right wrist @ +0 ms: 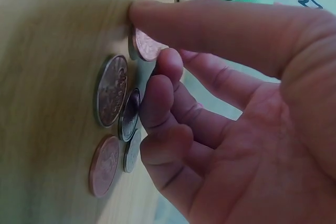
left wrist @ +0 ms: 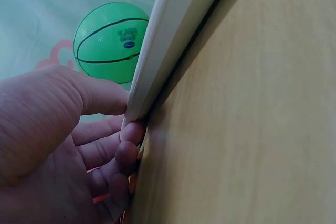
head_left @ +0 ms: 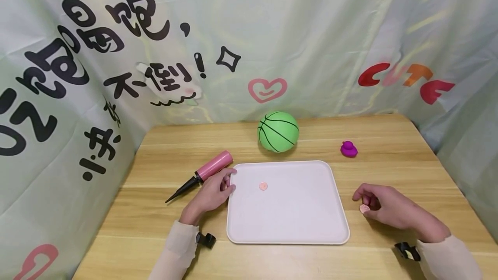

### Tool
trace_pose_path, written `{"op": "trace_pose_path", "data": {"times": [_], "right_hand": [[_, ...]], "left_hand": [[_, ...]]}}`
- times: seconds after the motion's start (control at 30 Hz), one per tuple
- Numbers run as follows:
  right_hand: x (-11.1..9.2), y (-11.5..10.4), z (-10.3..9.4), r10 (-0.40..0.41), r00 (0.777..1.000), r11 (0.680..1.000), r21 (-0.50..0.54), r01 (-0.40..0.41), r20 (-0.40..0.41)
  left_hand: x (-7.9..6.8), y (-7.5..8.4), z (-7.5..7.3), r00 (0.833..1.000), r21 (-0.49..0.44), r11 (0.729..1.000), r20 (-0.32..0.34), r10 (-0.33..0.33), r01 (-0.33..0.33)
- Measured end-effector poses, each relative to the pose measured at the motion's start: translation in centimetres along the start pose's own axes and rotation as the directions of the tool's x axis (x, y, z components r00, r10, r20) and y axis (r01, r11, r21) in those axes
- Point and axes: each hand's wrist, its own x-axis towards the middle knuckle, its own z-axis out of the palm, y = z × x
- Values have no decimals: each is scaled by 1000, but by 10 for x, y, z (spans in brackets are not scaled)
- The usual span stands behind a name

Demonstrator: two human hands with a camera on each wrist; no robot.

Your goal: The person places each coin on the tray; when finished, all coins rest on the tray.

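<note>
A pale rectangular tray (head_left: 295, 224) lies on the table with one copper-coloured coin (head_left: 263, 186) on it. My left hand (head_left: 214, 190) grips the tray's left edge. In the left wrist view its thumb (left wrist: 107, 97) is on the rim and the curled fingers are at the outer side. Right of the tray, my right hand (head_left: 389, 206) pinches a copper-coloured coin (head_left: 364, 208) low over the table. The right wrist view has this coin under the thumb tip, partly covered. Several more coins, among them a brown coin (right wrist: 112, 91), lie close by the curled fingers.
A pink hand pump (head_left: 214, 165) with a black nozzle lies just beyond my left hand. Behind the tray sits a green ball (head_left: 278, 132), and a purple rubber duck (head_left: 349, 149) stands at the back right. Printed curtains (head_left: 311, 46) surround the wooden table (head_left: 128, 228).
</note>
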Motion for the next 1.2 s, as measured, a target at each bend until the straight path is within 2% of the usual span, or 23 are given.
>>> {"op": "trace_pose_path", "data": {"times": [0.2, 0.4, 0.57, 1.0, 1.2], "right_hand": [[3, -2, 0, 7, 998, 999, 44, -9, 61], [4, -5, -3, 103, 995, 994, -35, -102, 18], [7, -7, -5, 164, 986, 985, -55, -163, 21], [17, -13, -4, 138, 989, 990, -40, -136, 53], [19, -13, 0, 93, 994, 995, -33, -91, 54]], "left_hand": [[0, -1, 1, 1000, 1, 1000, -6, -1, 1], [-1, 2, 0, 1000, -2, 1000, 2, -10, 10], [-1, 3, -1, 1000, 2, 1000, -1, -11, 11], [1, -1, 1, 1000, 0, 1000, -3, 5, -5], [0, 0, -1, 1000, 7, 1000, -5, -2, 2]]}}
